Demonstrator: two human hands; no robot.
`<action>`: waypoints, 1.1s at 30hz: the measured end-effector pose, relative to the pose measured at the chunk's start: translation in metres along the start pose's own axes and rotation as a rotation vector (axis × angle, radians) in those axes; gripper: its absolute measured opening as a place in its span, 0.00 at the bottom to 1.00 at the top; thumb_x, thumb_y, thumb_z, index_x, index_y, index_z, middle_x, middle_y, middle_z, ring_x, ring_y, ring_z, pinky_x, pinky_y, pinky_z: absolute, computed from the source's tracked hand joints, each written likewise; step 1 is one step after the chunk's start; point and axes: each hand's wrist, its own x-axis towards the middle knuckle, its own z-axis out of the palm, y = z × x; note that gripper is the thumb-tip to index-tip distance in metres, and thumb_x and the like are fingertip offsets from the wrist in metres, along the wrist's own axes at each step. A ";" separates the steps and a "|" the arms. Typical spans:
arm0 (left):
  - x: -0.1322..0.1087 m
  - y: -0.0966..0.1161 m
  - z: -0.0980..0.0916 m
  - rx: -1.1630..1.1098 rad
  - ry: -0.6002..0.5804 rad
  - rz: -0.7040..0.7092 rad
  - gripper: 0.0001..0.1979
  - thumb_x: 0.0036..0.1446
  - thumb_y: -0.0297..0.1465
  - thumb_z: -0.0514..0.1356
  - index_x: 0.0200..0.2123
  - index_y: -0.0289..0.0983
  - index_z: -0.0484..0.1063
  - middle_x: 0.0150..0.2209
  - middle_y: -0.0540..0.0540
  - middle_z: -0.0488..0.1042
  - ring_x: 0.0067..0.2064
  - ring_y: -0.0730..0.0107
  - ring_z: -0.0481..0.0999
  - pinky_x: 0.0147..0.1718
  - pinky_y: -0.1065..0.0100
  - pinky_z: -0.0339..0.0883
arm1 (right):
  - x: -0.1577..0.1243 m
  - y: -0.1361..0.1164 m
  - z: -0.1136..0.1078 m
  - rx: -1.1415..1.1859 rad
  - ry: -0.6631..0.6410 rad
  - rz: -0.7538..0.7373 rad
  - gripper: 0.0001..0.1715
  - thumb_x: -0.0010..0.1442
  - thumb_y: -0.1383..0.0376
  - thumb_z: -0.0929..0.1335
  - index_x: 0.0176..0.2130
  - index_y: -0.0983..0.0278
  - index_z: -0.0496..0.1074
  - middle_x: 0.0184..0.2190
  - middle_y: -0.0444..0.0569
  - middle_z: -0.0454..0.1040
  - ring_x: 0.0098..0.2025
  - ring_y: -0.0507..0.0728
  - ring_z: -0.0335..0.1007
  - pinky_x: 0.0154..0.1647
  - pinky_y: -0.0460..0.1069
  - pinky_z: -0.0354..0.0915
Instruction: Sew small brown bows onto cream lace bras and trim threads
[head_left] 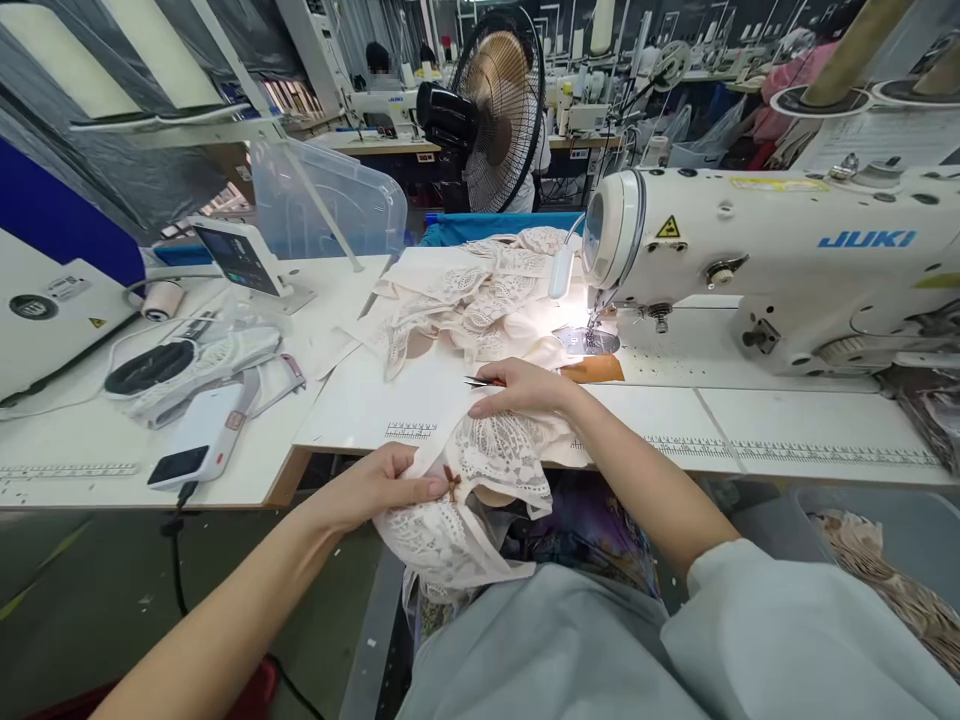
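A cream lace bra [499, 455] hangs over the front edge of the sewing table, partly on my lap. My left hand [394, 487] is closed on its near cup, the thumb beside a small brown bow [451, 484]. My right hand [517, 387] is closed around small thread snips [484, 381], whose pointed blades stick out to the left; its fingers also rest at the bra's upper edge. Behind my right hand lies a heap of cream lace pieces [472, 290], running up to the needle area of the white sewing machine [750, 225].
An orange-brown piece [596, 370] lies by the machine bed. At left are a white power bank [202, 435], a small screen [236, 258], a thread spool [163, 299] and a clear plastic bin [322, 195]. A fan [501, 110] stands behind the table. Tan fabric fills a bin [892, 560] at lower right.
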 end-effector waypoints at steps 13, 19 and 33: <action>0.006 -0.035 0.007 -0.079 0.099 0.032 0.25 0.40 0.49 0.74 0.31 0.34 0.77 0.27 0.48 0.75 0.28 0.71 0.70 0.29 0.72 0.63 | -0.002 0.006 0.010 0.005 -0.027 0.084 0.19 0.45 0.53 0.76 0.31 0.63 0.71 0.30 0.41 0.69 0.36 0.55 0.65 0.38 0.49 0.58; 0.008 -0.037 0.008 0.046 0.080 0.039 0.23 0.43 0.48 0.72 0.30 0.35 0.74 0.28 0.49 0.72 0.30 0.70 0.68 0.30 0.71 0.63 | -0.004 0.008 0.010 0.000 -0.033 0.083 0.20 0.45 0.53 0.76 0.32 0.63 0.72 0.31 0.42 0.71 0.39 0.57 0.67 0.39 0.49 0.60; 0.012 -0.053 0.017 0.076 0.089 0.045 0.21 0.50 0.48 0.69 0.34 0.35 0.75 0.27 0.51 0.68 0.29 0.72 0.64 0.30 0.71 0.59 | -0.006 0.007 0.008 -0.121 -0.037 0.097 0.17 0.46 0.55 0.75 0.30 0.63 0.70 0.28 0.41 0.68 0.33 0.54 0.62 0.37 0.48 0.55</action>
